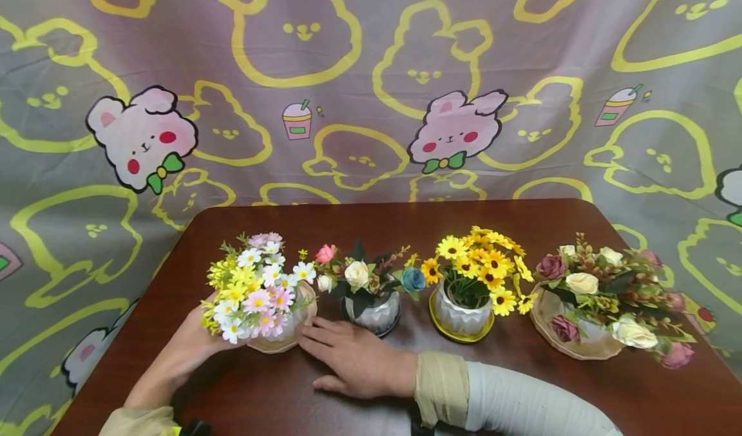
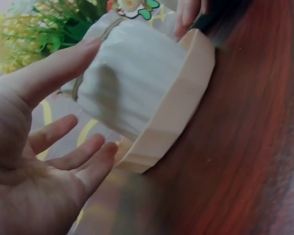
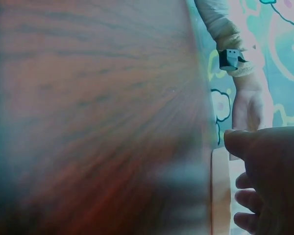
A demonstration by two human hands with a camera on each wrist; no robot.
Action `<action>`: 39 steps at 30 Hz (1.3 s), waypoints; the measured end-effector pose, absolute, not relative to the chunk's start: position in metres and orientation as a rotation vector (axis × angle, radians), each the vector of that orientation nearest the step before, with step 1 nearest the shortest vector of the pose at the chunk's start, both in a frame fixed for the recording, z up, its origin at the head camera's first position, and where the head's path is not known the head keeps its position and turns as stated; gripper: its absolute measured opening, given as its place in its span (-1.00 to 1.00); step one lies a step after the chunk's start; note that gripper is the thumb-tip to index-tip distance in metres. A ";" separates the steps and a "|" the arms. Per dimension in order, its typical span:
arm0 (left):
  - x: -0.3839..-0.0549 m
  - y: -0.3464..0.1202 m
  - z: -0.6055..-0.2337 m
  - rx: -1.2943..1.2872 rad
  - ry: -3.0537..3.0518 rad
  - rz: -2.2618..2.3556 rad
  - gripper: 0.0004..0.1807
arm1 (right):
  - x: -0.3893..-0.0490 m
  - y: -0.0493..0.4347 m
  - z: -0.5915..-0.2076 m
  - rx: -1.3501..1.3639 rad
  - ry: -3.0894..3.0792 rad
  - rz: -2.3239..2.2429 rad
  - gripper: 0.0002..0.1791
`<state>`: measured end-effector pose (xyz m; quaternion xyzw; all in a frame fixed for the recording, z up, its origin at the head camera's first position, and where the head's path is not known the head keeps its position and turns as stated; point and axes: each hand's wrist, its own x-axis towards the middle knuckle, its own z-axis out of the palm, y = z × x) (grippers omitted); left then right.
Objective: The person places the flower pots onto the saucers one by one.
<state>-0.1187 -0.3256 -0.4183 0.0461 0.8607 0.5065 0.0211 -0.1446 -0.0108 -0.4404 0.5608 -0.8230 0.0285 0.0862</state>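
A white fluted flowerpot with pink, white and yellow daisies sits on a pale faceted saucer at the table's left. My left hand is at the pot's left side, partly hidden by blooms in the head view. In the left wrist view, its thumb overlaps the pot's rim and its loosely bent fingers reach the saucer's edge. From the right, my right hand extends its fingers to the saucer's near right edge, palm toward the table. The right wrist view shows its fingers beside the saucer.
Rightward along the brown table stand a pot of mixed roses on a dark saucer, yellow daisies on a yellow saucer, and a larger rose arrangement on a pale saucer. A patterned curtain hangs behind.
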 end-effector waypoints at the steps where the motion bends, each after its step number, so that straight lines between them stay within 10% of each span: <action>1: -0.119 -0.326 -0.418 0.139 2.661 1.568 -0.09 | -0.145 -0.010 -0.440 1.673 -2.457 0.090 -0.20; 39: -0.153 -0.354 -0.383 -0.089 3.180 1.083 -0.44 | -0.142 0.119 -0.366 1.769 -2.525 0.501 -0.40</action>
